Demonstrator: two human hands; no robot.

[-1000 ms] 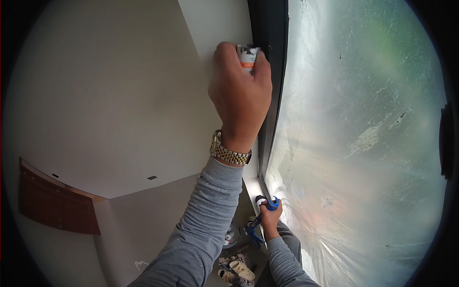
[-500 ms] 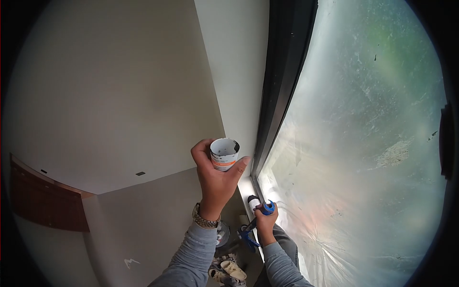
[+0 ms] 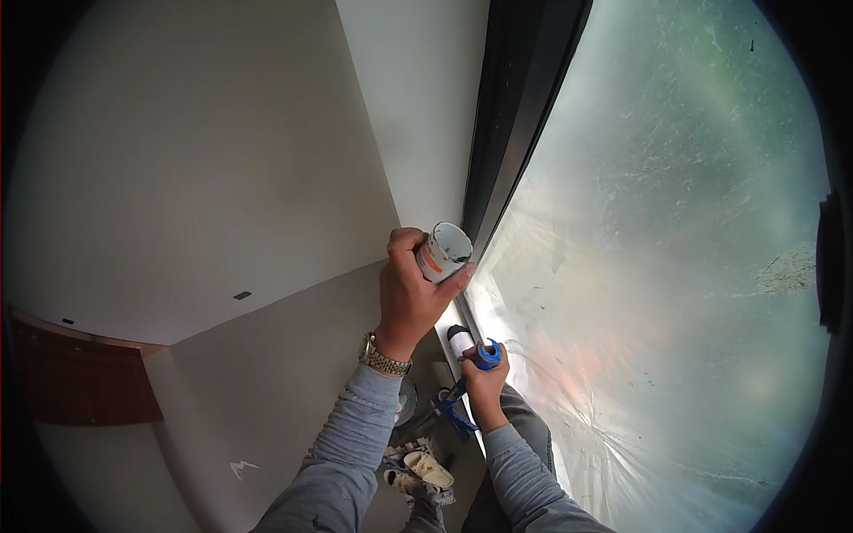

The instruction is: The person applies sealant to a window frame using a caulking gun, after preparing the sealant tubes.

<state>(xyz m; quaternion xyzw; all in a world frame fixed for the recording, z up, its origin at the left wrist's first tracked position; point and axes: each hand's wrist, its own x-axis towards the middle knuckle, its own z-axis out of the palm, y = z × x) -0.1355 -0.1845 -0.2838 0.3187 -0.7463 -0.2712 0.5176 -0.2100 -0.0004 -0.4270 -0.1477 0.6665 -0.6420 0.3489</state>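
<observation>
My left hand (image 3: 410,289), with a metal-banded watch at the wrist, is wrapped round a white paper-like cup (image 3: 432,259) with an orange stripe. The cup is tilted, its open mouth up, and dark smears mark its rim and inside. Lower and to the right, my right hand (image 3: 485,384) is closed on a blue caulking gun (image 3: 489,354). The gun's blue front ring shows above my fingers, and its blue handle part (image 3: 458,421) hangs below to the left. Beside my right hand is a white cylinder with a dark end (image 3: 459,341).
Cloudy plastic sheeting (image 3: 622,293) covers the window on the right, beside a dark frame (image 3: 524,98). A pale wall (image 3: 204,160) fills the left. Beige clogs (image 3: 429,467) and a round bucket-like object (image 3: 406,401) are on the floor below.
My left hand has moved up and right with the cup, which now tilts toward the window frame. My right hand and the caulking gun sit slightly higher and further left in view.
</observation>
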